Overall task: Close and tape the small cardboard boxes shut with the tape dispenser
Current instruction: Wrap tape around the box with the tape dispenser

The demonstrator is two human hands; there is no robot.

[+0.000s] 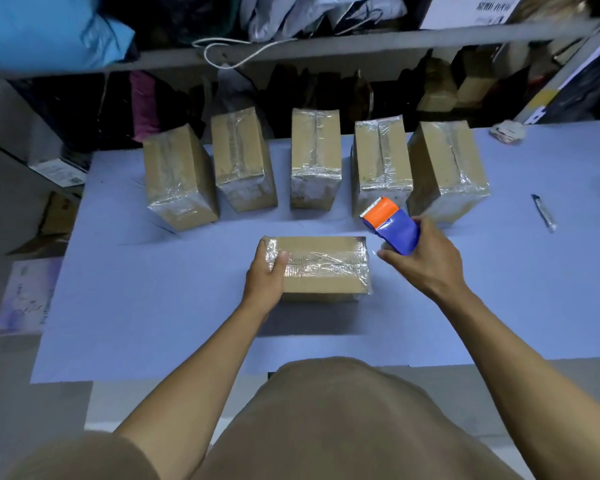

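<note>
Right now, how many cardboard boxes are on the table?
6. Five stand in a row at the back; one lies in front under the left hand, box.

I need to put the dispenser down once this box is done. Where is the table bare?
Bare: the table left of the near box, and right of the right hand short of the pen. Crowded: the back row of boxes.
</note>
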